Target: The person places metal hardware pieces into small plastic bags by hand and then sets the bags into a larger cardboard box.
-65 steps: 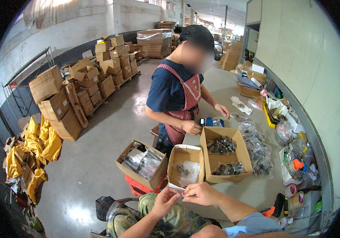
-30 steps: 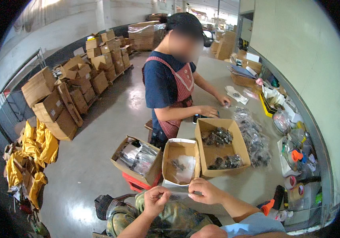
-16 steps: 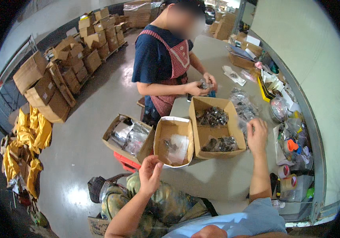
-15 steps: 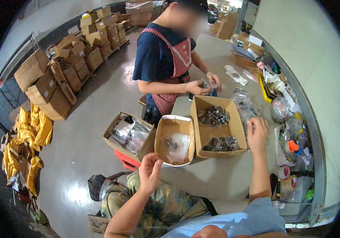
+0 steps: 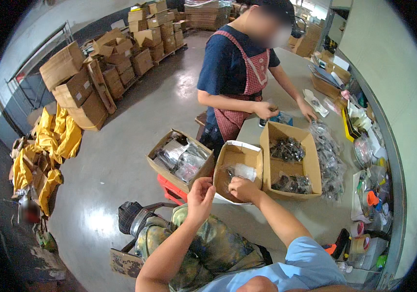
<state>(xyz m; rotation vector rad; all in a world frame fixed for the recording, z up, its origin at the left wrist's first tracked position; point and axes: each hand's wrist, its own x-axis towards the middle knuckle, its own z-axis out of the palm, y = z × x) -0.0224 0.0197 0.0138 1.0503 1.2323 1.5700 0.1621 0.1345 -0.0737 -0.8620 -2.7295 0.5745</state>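
Observation:
My right hand [image 5: 244,190] reaches into the middle cardboard box [image 5: 224,155], its fingers curled closed low over the near side. What they hold, if anything, is hidden. Beside those fingers lie small clear plastic bags [image 5: 245,171] and a dark piece. Just outside the box's near left corner, my left hand [image 5: 200,198] is raised with loosely bent fingers and nothing visible in it. To the right, a divided cardboard box [image 5: 292,130] contains small dark parts in clear bags [image 5: 292,184]. A heap of bagged dark parts [image 5: 326,155] lies on the table beyond it.
Across the table a co-worker in a checked apron [image 5: 254,73] handles small items. A box of plastic packets [image 5: 177,155] rests on a red stool [image 5: 171,190] at left. Tape rolls [image 5: 361,243] and clutter line the right edge. Stacked cartons [image 5: 74,90] stand behind.
My right hand has moved left from the bagged heap into the middle box. The left hand stays near that box's corner. The co-worker's one hand now reaches to the heap. The view has shifted left.

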